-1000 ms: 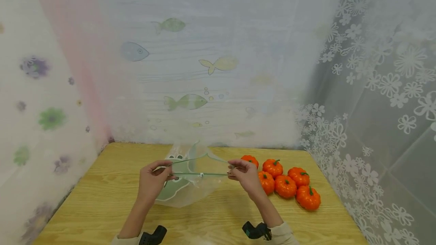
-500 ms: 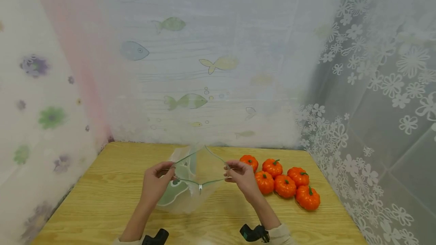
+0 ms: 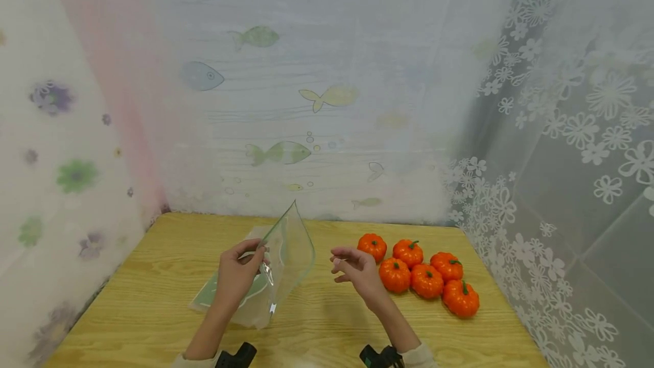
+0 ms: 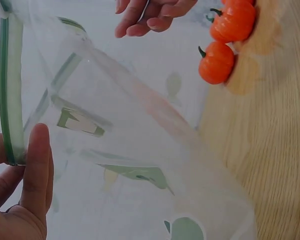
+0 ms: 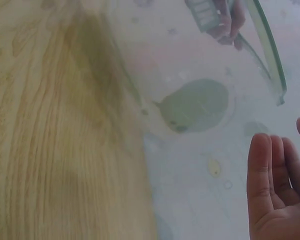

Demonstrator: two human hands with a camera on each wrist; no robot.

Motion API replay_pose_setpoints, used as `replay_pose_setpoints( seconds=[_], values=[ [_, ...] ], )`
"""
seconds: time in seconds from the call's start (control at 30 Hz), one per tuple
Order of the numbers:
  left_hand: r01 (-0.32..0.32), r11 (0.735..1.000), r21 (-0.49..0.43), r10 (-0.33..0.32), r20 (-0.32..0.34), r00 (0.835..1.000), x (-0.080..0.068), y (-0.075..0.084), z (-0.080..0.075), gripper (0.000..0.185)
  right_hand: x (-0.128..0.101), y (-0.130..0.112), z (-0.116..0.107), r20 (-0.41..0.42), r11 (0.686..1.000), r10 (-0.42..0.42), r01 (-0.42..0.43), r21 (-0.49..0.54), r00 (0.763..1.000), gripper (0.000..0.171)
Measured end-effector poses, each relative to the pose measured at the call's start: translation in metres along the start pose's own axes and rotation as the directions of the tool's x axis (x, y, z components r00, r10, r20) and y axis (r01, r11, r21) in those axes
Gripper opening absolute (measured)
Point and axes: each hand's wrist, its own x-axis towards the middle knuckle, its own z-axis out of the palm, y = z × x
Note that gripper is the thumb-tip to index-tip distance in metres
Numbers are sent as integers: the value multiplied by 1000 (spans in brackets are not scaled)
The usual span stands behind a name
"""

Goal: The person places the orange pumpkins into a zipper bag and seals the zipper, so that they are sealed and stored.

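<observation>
A clear zip bag with a green rim and a pale green printed shape hangs spread at its mouth above the table. My left hand pinches the left end of that rim between thumb and fingers. The small white slider sits on the near side of the mouth. To the right of the bag, my right hand is apart from it, with loosely bent fingers and nothing in them. In the right wrist view, the fingers stand just below the corner of the bag's green rim.
Several small orange pumpkins with green stems stand grouped on the right of the wooden table. A fish-printed curtain hangs behind the table's far edge, and a flowered sheer curtain hangs on the right.
My right hand has let go of the bag's rim. The bag's mouth first widened, then its freed side swung round, leaving the bag held by my left hand only.
</observation>
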Motion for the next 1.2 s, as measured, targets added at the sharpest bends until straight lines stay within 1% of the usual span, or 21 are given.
replay_pose_setpoints(
  seconds=[0.07,0.2,0.3,0.4,0.47,0.63,0.77,0.83,0.97,1.1,1.2],
  values=[
    [13,1000,-25,-13,3,1000,0,-1,0,26,-3,3,-2,-3,1000,8,-8,-6,1000,34],
    [27,998,-51,-26,5,1000,1,-2,-1,27,-10,15,-7,-30,998,59,-59,2,998,32],
    [30,999,-41,-30,-2,1000,2,-1,0,28,-15,25,-11,-75,996,93,-93,7,993,30],
    [36,999,-24,-36,-12,999,2,1,0,29,-20,35,-17,-134,994,110,-110,6,985,30],
    [39,999,-15,-40,-23,999,3,2,0,29,-23,40,-22,-185,993,114,-115,5,976,31],
    [53,998,-16,-54,-51,997,3,4,-2,27,-30,48,-35,-313,990,138,-144,4,940,36],
    [65,998,-18,-66,-56,996,2,5,-3,26,-36,50,-47,-383,985,160,-174,-3,910,37],
    [66,998,-13,-67,-56,996,2,6,-3,27,-39,51,-52,-415,984,157,-178,-11,896,36],
    [72,997,2,-72,-54,996,2,6,-3,28,-44,52,-65,-464,984,139,-176,-38,875,34],
    [80,997,5,-80,-53,995,2,5,-2,27,-49,53,-78,-489,980,119,-182,-82,864,34],
    [71,997,2,-71,-48,996,1,4,-2,28,-54,53,-87,-499,975,107,-189,-116,860,36]
  ],
)
